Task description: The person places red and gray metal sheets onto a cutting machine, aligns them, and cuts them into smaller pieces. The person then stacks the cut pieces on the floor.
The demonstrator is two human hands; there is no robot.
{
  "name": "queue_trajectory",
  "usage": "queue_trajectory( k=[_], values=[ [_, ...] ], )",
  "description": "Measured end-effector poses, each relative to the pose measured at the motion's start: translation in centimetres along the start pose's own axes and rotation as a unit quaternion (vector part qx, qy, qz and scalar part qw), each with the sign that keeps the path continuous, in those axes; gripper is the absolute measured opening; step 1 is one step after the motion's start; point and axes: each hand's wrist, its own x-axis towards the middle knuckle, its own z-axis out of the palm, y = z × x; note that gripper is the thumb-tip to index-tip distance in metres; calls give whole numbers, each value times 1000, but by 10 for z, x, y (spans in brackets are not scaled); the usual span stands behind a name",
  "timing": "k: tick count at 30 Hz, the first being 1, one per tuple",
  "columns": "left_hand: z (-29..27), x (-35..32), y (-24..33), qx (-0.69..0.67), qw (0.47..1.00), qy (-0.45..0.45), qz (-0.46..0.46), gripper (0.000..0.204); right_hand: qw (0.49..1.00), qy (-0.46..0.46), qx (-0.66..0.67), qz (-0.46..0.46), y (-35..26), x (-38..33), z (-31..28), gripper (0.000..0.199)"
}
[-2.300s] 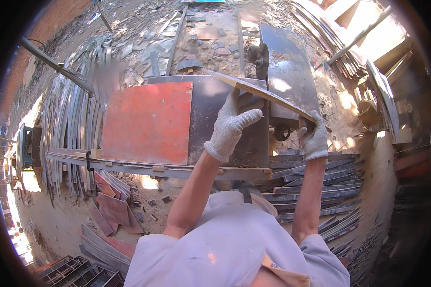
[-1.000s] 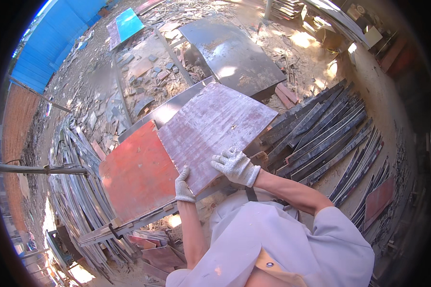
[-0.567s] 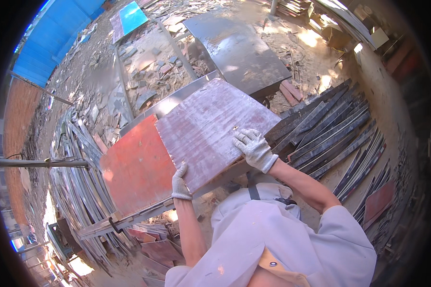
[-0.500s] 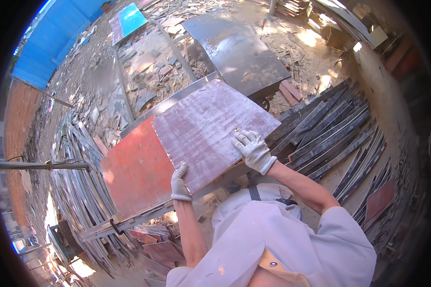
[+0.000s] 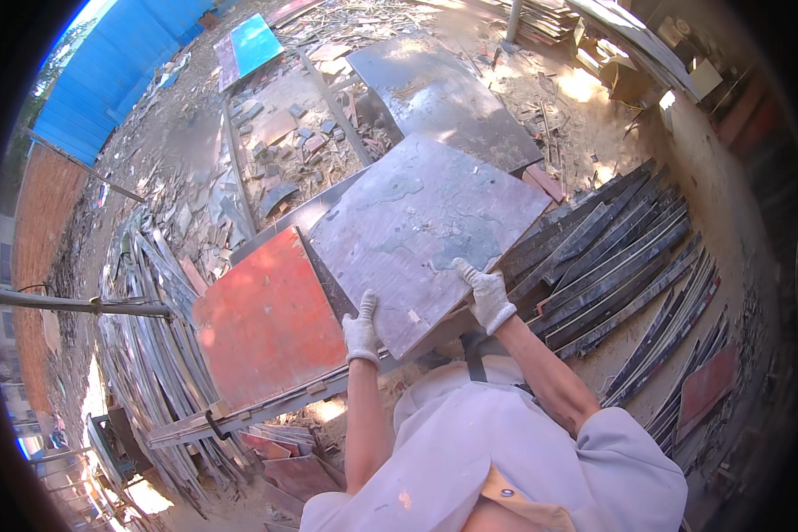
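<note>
I hold a large square board [image 5: 421,232], purplish grey and stained, flat in front of my chest. My left hand [image 5: 361,330], in a white glove, grips its near left edge. Gripping the near right edge is my right hand [image 5: 485,295], also in a white glove. The board lies partly over a red panel [image 5: 266,324] on a metal work table [image 5: 266,410]. Under the board's far side a dark panel [image 5: 306,215] of the table shows.
Stacks of long dark strips [image 5: 625,266] lie on the ground to my right. More strips [image 5: 155,355] are piled to the left. A big grey sheet [image 5: 439,97] and rubble lie beyond. A blue fence [image 5: 106,71] runs along the far left. A metal pole [image 5: 71,304] crosses at the left.
The board, earlier tilted on edge above the table, now lies flat in my hands. It has slid slightly to the right, my right hand moving right along its near edge.
</note>
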Motion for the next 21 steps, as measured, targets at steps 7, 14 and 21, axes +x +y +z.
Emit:
queue_trajectory(
  k=[7,14,21],
  values=[
    [-1,3,-41,-269,946,-143,-107,32,977,-3,-132,169,9,-16,-61,51],
    [35,-49,25,-174,977,-116,26,16,698,48,-642,-314,-41,7,-118,80],
    [180,-97,132,-104,913,-323,224,74,831,180,-389,-354,-51,86,-142,27]
  ],
)
